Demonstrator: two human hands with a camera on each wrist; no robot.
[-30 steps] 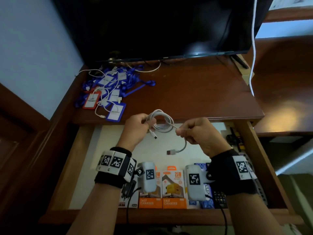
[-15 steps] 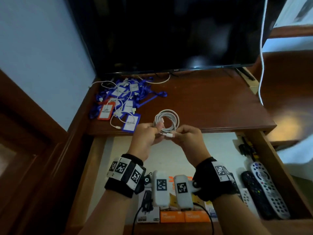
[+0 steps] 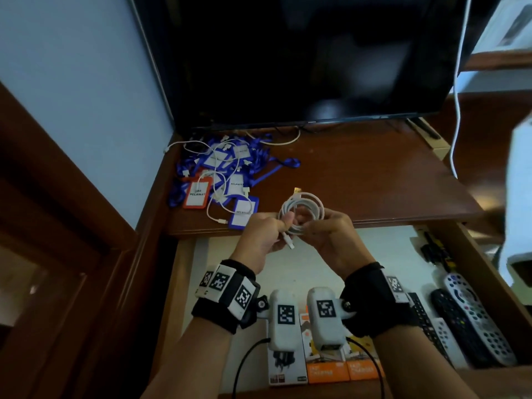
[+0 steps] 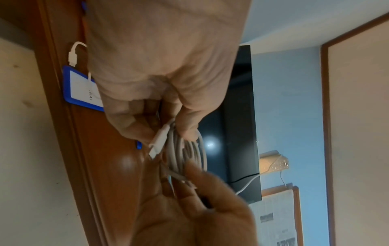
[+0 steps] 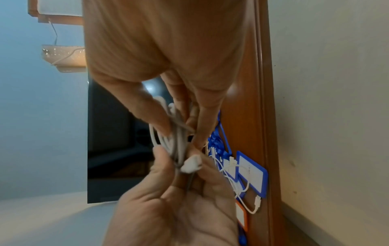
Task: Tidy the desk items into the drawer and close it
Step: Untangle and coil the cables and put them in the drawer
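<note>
A white charging cable point(image 3: 305, 210) is wound into a small coil, held above the front edge of the desk point(image 3: 374, 180). My left hand point(image 3: 263, 234) pinches the coil's left side between thumb and fingers, and a white plug end point(image 4: 157, 143) hangs below it. My right hand point(image 3: 331, 234) pinches the coil's lower right strands point(image 5: 176, 138). A gold-tipped plug point(image 3: 297, 192) sticks up from the coil's top. Below both hands the drawer point(image 3: 190, 283) stands pulled out. A heap of blue lanyards with ID card holders point(image 3: 227, 174) and loose white cables lies at the desk's left.
A dark monitor point(image 3: 302, 59) stands at the back of the desk. Inside the drawer lie orange charger boxes point(image 3: 345, 367), a dark box point(image 3: 286, 367), several remote controls point(image 3: 472, 321) at the right and dark small items point(image 3: 434, 251) in the far right corner. A white cable point(image 3: 457, 90) hangs at right.
The loose tail that hung down from the coil has been wound in. The coil is tighter and both hands have come closer together on it, slightly nearer the desk edge.
</note>
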